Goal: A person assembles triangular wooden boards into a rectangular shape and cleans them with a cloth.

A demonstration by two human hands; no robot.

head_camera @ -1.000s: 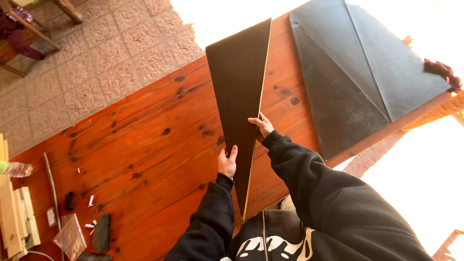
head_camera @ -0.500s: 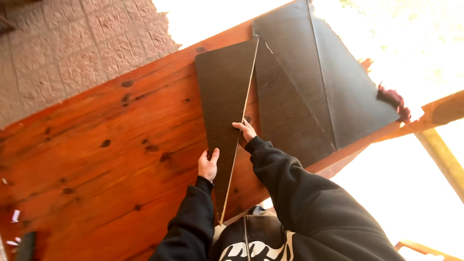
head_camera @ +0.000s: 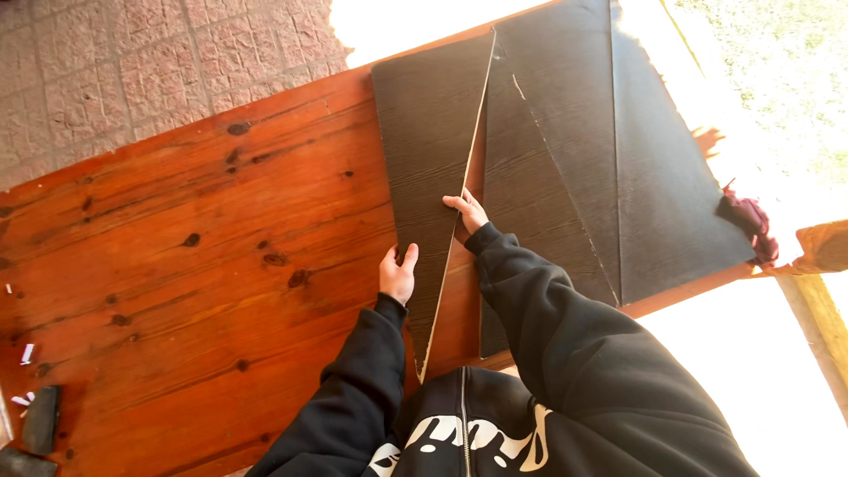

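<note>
A dark wood-grain triangular panel (head_camera: 430,150) lies on the reddish wooden table (head_camera: 194,247), its narrow tip pointing toward me. My left hand (head_camera: 397,274) grips its left edge near the tip. My right hand (head_camera: 466,210) rests with fingers on its right, pale-cored edge. To the right lie larger dark panels (head_camera: 609,168), cut into triangular pieces and lying side by side, reaching the table's right edge.
A crumpled dark red rag (head_camera: 749,225) sits at the right table edge. Small dark blocks (head_camera: 40,420) and white bits (head_camera: 25,353) lie at the left. A wooden beam (head_camera: 817,291) stands at the right. Paved floor (head_camera: 132,62) lies beyond the table.
The view has shifted left across the table. The triangular panel has moved right, closer to the larger dark panels, with both hands staying on its edges.
</note>
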